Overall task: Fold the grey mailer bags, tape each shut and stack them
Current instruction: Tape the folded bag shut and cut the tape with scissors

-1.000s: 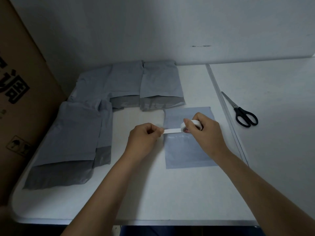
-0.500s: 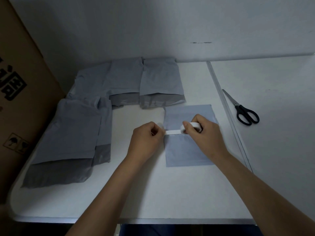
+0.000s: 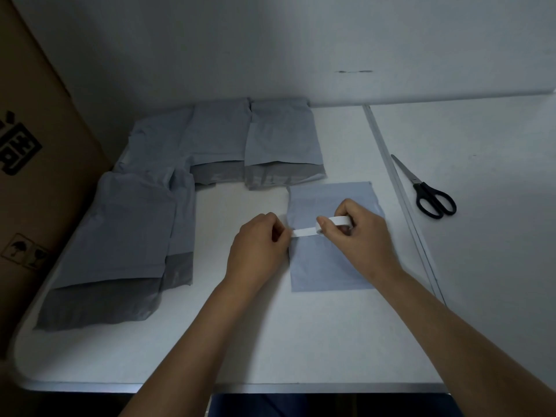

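A folded grey mailer bag (image 3: 328, 266) lies flat on the white table (image 3: 240, 350) in front of me. Over it my right hand (image 3: 358, 233) grips a roll of white tape (image 3: 340, 219). A short strip of tape (image 3: 304, 232) runs left from the roll, and my left hand (image 3: 258, 245) pinches its free end at the bag's left edge. Several unfolded grey mailer bags (image 3: 126, 236) lie overlapping at the left, and more mailer bags (image 3: 279, 142) lie at the back by the wall.
Black-handled scissors (image 3: 427, 191) lie to the right, beyond the seam (image 3: 400, 200) between two tabletops. A tall cardboard box (image 3: 33, 152) stands against the table's left side. A grey wall closes off the back.
The pulled-out strip between my hands looks slightly longer. Both hands stay in place over the folded bag; the view has shifted a little.
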### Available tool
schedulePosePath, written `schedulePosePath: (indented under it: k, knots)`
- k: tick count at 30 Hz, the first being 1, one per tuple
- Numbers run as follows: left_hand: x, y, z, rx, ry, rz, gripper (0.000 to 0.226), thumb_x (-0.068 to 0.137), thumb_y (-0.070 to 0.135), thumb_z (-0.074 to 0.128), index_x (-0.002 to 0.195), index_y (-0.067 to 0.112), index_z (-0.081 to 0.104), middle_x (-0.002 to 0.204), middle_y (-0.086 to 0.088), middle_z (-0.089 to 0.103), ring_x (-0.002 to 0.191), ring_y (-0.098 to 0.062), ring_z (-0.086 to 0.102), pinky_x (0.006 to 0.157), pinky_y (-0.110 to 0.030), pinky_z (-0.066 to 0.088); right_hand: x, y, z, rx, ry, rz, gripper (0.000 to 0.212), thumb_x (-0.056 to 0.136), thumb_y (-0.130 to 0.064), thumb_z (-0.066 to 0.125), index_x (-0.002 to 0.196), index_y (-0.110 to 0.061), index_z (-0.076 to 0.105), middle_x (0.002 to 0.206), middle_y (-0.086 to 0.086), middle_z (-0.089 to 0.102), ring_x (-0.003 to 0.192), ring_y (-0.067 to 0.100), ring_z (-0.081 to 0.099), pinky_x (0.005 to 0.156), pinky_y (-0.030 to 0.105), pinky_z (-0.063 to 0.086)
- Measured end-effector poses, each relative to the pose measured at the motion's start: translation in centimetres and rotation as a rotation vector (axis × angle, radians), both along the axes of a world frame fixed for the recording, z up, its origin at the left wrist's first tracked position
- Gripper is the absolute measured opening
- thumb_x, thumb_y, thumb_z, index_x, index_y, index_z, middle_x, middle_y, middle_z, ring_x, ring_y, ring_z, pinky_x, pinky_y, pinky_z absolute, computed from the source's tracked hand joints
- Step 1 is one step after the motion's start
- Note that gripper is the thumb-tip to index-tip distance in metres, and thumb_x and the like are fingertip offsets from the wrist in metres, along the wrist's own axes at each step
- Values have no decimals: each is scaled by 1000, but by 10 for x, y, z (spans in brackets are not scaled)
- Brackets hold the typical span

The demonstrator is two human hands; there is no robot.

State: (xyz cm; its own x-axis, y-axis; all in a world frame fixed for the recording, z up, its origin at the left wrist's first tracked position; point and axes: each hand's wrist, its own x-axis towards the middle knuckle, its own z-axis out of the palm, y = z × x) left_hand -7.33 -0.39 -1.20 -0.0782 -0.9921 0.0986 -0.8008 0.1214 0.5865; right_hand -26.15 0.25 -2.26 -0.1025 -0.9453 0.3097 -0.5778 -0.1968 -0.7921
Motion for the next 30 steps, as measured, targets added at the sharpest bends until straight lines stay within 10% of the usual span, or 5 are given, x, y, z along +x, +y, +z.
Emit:
schedulePosePath:
  k: [30]
  knots:
    - [17, -7, 8, 31, -61, -82, 9, 94, 17, 56, 99, 17, 63, 93, 5, 59, 82, -13, 56, 74, -26, 47, -1, 1, 0, -51, 85, 6, 39, 80, -41, 70, 69, -12, 46, 58, -2, 48, 59, 13, 46, 56, 33, 39]
